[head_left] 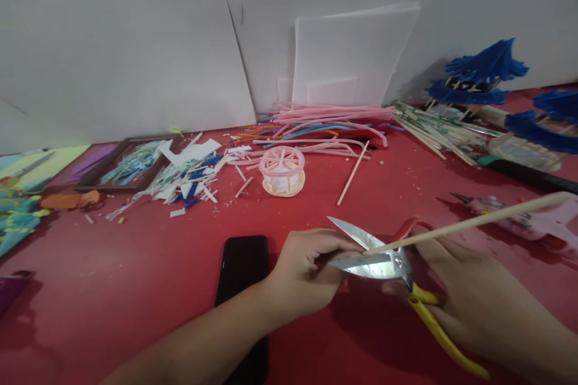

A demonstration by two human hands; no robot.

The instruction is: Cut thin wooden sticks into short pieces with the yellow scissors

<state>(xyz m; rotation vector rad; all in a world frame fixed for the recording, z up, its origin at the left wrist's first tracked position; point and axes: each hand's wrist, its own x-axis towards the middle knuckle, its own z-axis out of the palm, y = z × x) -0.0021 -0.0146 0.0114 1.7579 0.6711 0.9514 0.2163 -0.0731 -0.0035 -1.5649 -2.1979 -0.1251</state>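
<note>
A flat red tabletop [158, 289] spreads beneath yellow-handled metal scissors [379, 266], whose blades stand apart. Right of the scissors' pivot, the right hand [469, 289] is curled around their handles; a sudden squeeze could close the blades before the other fingers are clear. Left of the scissors, the left hand [307, 271] is nearly closed, seemingly pinching a stick's end; with its fingertips right beside the blades, a slip could nick them. Farther left of the scissors, a black rectangular phone [244, 271] lies partly beneath the forearm, where a dropped blade might scratch it. The slim pale wooden stick [465, 227] runs between the scissors' blades and out rightward; held only near one end, it may twist, split or fling off a piece. Beyond the scissors, a small pink-and-white wheel-topped model [289, 183] could be struck by such a piece.
</note>
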